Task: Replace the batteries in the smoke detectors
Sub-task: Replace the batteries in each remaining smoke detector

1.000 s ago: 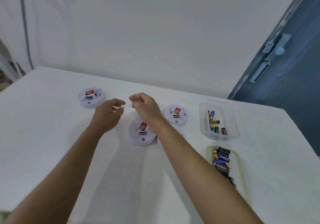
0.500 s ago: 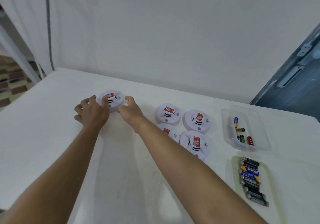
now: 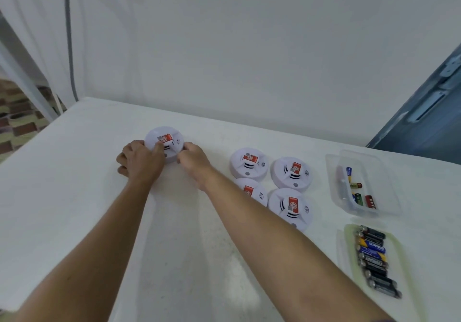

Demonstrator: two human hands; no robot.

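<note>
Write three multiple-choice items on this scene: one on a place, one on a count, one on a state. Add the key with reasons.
1. Where does the row of batteries lie?
A. In the near tray on the right
B. On a chair
C. On the floor

2. How many smoke detectors stand on the table?
A. Three
B. Five
C. Seven

3. What are the left hand and right hand doing?
A. Resting flat on the table
B. Each holding a battery
C. Gripping the lone detector by its sides

Key: 1 A, the batteries lie side by side inside that tray. 2 B, one sits apart on the left and four are clustered in the middle. 3 C, fingers curl at its rim on both sides.
</note>
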